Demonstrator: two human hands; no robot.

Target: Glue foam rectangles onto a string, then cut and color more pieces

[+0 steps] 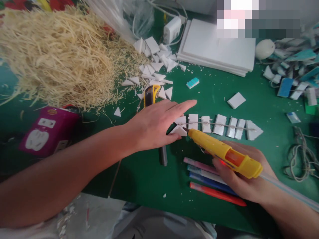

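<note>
My right hand (246, 169) is wrapped round a yellow hot glue gun (211, 144), with a clear glue stick (289, 189) trailing from its rear. Its dark nozzle meets the white foam piece (180, 131) at the left end of a row. A thin string runs lengthwise over this row of several foam pieces (219, 124), which ends at the right in a pointed piece (253, 130). Over the left end lies my left hand (159, 122), index finger stretched out and thumb apart at the end piece's lower edge; its other fingers are hidden. Beneath that hand is a yellow-and-black utility knife (149, 94).
Several markers (216, 194) lie below the row. Foam scraps (161, 63), stacked white foam sheets (219, 46) and a straw heap (57, 56) fill the back. A purple power socket (50, 131) stands left; coiled cord (299, 159) lies right.
</note>
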